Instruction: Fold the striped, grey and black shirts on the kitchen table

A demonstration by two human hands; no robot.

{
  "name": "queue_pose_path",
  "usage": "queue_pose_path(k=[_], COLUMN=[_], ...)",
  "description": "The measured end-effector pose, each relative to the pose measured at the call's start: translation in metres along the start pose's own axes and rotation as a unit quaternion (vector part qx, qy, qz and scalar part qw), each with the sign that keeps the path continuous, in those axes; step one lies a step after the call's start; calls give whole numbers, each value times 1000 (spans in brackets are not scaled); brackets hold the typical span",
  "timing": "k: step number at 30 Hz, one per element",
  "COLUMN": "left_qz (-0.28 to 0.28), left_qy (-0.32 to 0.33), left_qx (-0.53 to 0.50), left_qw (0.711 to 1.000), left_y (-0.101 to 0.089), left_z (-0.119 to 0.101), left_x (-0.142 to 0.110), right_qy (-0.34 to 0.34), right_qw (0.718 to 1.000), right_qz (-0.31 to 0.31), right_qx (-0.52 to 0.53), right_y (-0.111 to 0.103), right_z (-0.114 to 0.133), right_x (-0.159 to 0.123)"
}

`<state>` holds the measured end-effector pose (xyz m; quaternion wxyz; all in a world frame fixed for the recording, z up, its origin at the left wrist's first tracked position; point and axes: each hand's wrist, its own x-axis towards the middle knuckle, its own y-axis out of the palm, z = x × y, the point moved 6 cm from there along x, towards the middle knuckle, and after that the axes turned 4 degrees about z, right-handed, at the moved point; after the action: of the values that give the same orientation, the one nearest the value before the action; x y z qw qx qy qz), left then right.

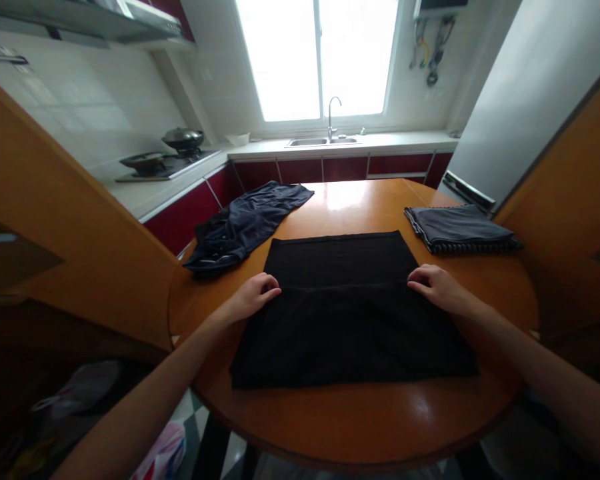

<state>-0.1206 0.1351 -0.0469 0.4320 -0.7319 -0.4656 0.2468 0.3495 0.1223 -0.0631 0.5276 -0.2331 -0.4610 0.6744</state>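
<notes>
A black garment [350, 333] lies flat on the wooden table [350, 427], with one layer folded back over another so that an edge crosses it between my hands. My left hand [254, 295] pinches the left end of that edge, fingers curled. At the right end, my right hand [437, 288] grips the same edge between thumb and fingers. Which kind of garment it is, I cannot tell. Beyond my left hand lies a loose dark navy garment [253, 223]. Past my right hand rests a stack of folded grey cloth [460, 227], with a striped piece beneath.
Behind the table runs a white counter [400, 139] with a sink [307, 141] and faucet [331, 117]. Pans [183, 139] sit on the stove at the left. A tall grey refrigerator [500, 87] stands at the right. Wooden panels [80, 227] flank the table.
</notes>
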Motion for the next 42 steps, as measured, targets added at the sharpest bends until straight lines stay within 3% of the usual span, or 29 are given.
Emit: queue_pose_path(k=[4,11,15,19,22,24,26,29,32,35,38,42], left_qz=[-13,-90,-96,-82,-104,-112,-80,-6,35,48,39,40], left_qy=[8,8,-12,-44,-60,-24,48,135,148,110,65,41], left_qx=[-12,-39,-19,33,116,155,168,169,174,178,177,183], left_qw=[1000,995,995,995,986,981,981,976,973,977,981,982], left_y=[2,-4,0,5,2,6,21,56,80,82,67,49], left_z=[-1,-9,-6,-1,-9,-31,-62,-107,-124,-108,-75,-42], left_x=[-2,-9,-8,-8,-13,-16,-17,-15,-12,-16,-29,-49], right_qy=[-7,-8,-1,-3,35,41,-8,-100,-114,-64,-7,20], right_qw=[999,997,997,996,993,991,992,990,990,993,994,990], right_qz=[15,-48,-50,-58,-58,-71,-76,-39,3,18,12,-10], right_qx=[-30,-55,-67,-69,-94,-107,-102,-86,-83,-93,-108,-139], right_y=[2,-7,0,3,2,3,14,49,82,89,77,56], right_z=[-2,5,6,4,12,34,71,132,158,139,96,51], right_x=[3,9,12,12,8,4,1,-3,-5,-10,-22,-43])
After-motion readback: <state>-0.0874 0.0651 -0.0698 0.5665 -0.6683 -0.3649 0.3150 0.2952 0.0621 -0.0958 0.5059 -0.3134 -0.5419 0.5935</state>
